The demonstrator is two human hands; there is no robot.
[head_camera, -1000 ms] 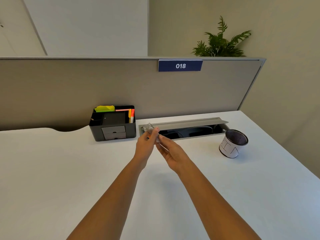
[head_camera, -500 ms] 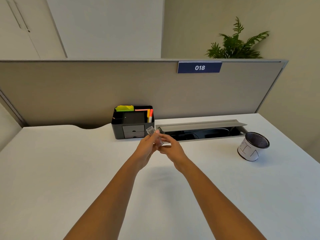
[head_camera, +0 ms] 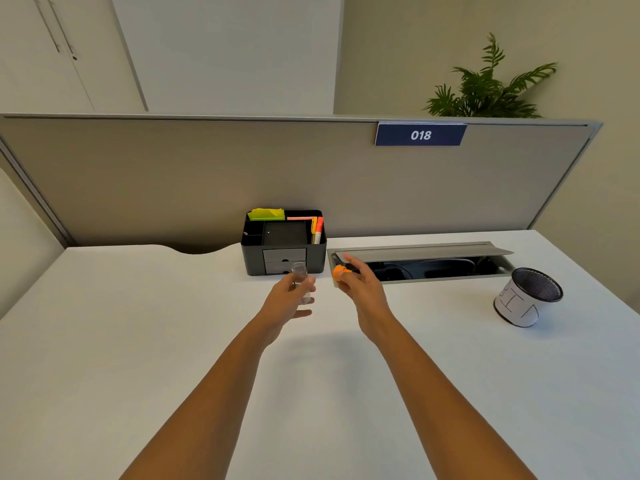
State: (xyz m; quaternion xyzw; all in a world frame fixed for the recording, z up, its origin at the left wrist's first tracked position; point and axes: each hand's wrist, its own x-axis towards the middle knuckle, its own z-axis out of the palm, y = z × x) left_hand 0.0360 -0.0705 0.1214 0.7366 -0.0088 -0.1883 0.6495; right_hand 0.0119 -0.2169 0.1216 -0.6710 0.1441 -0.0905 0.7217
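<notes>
My left hand (head_camera: 289, 301) holds a small clear plastic vial (head_camera: 300, 279) upright above the white desk (head_camera: 138, 341), its open mouth pointing up. My right hand (head_camera: 360, 289) is a short way to the right and pinches a small orange cap (head_camera: 338, 271) between thumb and fingers. The two hands are apart, both hovering in front of the black desk organizer (head_camera: 284, 242).
The organizer holds yellow sticky notes (head_camera: 266, 214) and markers (head_camera: 317, 228). An open grey cable tray (head_camera: 422, 259) is set into the desk behind my right hand. A mesh pen cup (head_camera: 528, 296) stands at the right. A grey partition (head_camera: 207, 174) bounds the back.
My hands were together on the vial; now they have separated, the right hand drawing away to the right with the orange cap while the left keeps the vial.
</notes>
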